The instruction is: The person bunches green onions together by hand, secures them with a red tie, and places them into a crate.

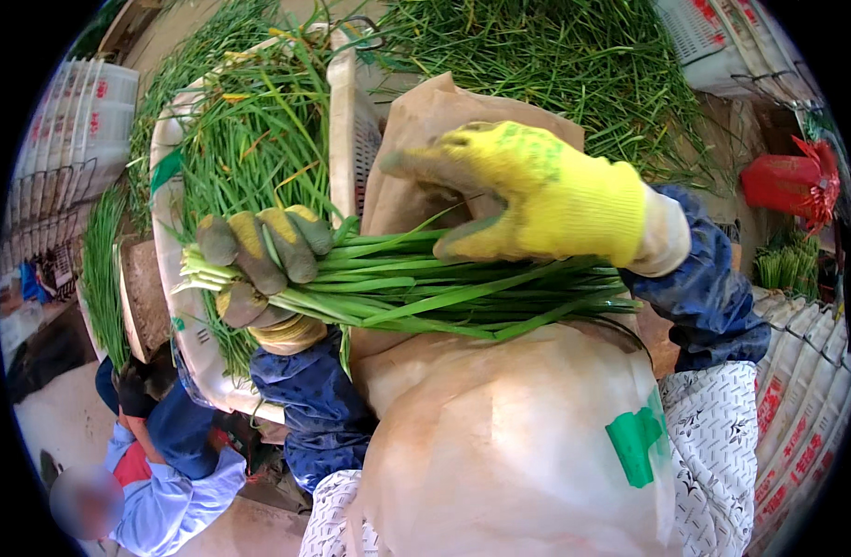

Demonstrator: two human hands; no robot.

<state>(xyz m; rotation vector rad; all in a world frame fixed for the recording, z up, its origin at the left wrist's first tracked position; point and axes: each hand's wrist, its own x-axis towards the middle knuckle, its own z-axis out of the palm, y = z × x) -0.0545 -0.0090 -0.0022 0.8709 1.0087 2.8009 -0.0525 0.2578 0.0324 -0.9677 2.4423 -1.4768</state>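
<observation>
A bunch of long flat green garlic chives (425, 295) lies across in front of me, its pale stem ends at the left and leafy ends at the right. My left hand (266, 255), in a dirty yellow-and-grey work glove, is wrapped round the bunch near the pale ends. Above the leaves hovers my right hand (528, 193) in a bright yellow glove, thumb and fingers apart with nothing between them. Its thumb is close over the leaves; I cannot tell whether it touches. Beneath the bunch is a cloudy plastic apron (509, 418) with green tape.
A white plastic crate (166, 209) heaped with chives stands at the left, beside brown paper (412, 121). More loose chives (555, 65) cover the floor ahead. Stacked white crates (73, 130) stand at both sides. A person (184, 455) sits low at the left; a red bag (787, 181) lies right.
</observation>
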